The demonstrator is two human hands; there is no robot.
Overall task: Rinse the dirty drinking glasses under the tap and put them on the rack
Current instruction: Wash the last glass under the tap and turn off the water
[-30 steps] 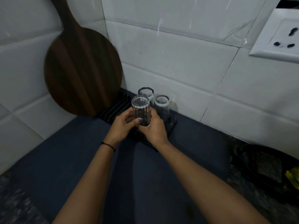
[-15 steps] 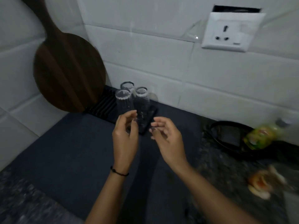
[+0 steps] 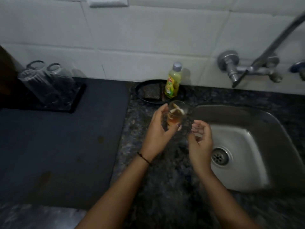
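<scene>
Near the middle of the frame, just left of the sink's rim, a dirty drinking glass (image 3: 176, 114) stands upright over the speckled stone counter (image 3: 165, 187), with amber liquid in its lower half and some pale scraps floating near the top. The person's left hand (image 3: 158, 134) is curled round it, fingers behind and thumb across the front at the base; whether the glass rests on the counter or is lifted clear I cannot tell. The right hand (image 3: 200, 141) hovers just beside it, a little lower and to the right, fingers loosely bent and holding nothing, partly over the edge of the steel sink (image 3: 280, 146), whose drain sits right of that wrist. A thin dark band circles the left wrist. Behind the glass, toward the wall, a small bottle of yellow-green liquid (image 3: 173, 81) with a grey cap stands on a dark round tray (image 3: 140, 90) beside a dark scrubbing pad (image 3: 151, 91). At the upper right a metal tap (image 3: 237, 70) juts from the white tiled wall, well apart from the glass. At the far left of the frame three clear glasses (image 3: 42, 81) stand upside down, close together, on a black rack (image 3: 76, 98), which sits on the back corner of a dark blue mat (image 3: 57, 154) covering the left counter.
</scene>
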